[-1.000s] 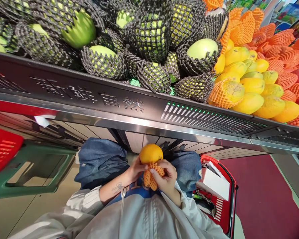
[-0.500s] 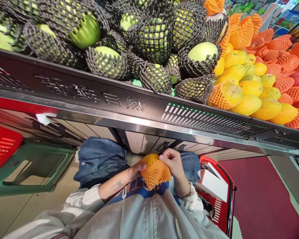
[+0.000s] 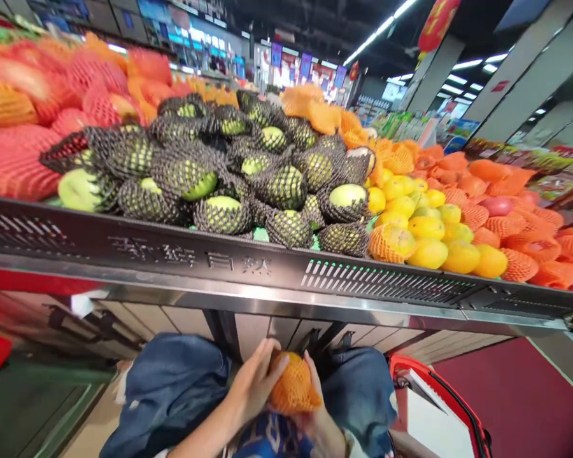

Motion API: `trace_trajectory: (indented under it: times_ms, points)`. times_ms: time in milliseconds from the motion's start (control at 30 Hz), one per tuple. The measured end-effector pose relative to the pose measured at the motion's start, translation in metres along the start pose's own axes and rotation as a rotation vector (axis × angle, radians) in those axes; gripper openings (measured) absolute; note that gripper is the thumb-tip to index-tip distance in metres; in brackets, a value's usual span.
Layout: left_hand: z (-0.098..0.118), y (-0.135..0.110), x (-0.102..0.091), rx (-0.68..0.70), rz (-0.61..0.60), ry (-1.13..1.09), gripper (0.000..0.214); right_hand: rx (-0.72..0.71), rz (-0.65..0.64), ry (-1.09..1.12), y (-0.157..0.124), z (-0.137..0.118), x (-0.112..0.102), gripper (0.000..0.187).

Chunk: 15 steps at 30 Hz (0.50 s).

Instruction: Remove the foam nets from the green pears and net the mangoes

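Observation:
Low between my knees, a yellow mango (image 3: 293,385) sits in an orange foam net that covers most of it; its yellow top shows at the upper end. My left hand (image 3: 255,375) is closed around its left side, thumb laid across the net. Against the right side presses my right hand (image 3: 318,401), its fingers partly hidden behind the fruit and slightly blurred. Beyond my hands, similar yellow mangoes (image 3: 427,251) lie piled on the fruit stand, one of them in an orange net.
The stand's dark metal rim (image 3: 191,254) runs across in front of my knees. Green fruits in black nets (image 3: 286,184) fill its middle, with red-netted fruit (image 3: 520,222) at right. A red basket (image 3: 410,362) holding a white box stands by my right knee; a green stool (image 3: 42,394) is left.
My view has tilted up, showing more of the store. My left hand has moved higher around the mango, and the right has shifted down its side. The net now covers more of the fruit.

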<state>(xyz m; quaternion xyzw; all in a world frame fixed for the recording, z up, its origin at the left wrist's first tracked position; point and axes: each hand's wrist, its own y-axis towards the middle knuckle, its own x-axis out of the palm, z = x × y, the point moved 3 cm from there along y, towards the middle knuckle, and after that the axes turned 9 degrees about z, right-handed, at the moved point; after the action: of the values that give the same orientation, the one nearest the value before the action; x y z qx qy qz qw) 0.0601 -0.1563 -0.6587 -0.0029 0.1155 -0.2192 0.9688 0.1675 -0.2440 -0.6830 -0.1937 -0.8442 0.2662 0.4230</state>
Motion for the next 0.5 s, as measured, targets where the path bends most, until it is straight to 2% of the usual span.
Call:
trace_trajectory:
  times_ms: [67, 167, 367, 500]
  points:
    - [0.004, 0.006, 0.001, 0.126, 0.033, 0.180, 0.023, -0.051, 0.033, 0.031, 0.004, 0.001, -0.006, 0.048]
    - [0.009, 0.009, 0.006, 0.245, -0.040, 0.242, 0.030, -0.146, 0.059, 0.098, 0.013, -0.004, -0.011, 0.049]
    - [0.009, 0.007, 0.015, 0.234, -0.247, 0.183, 0.049, -0.170, 0.010, 0.036, 0.027, -0.011, -0.022, 0.048]
    - [0.026, -0.002, 0.015, 0.256, -0.327, 0.137, 0.050, -0.350, -0.012, -0.094, 0.008, -0.026, -0.009, 0.049]
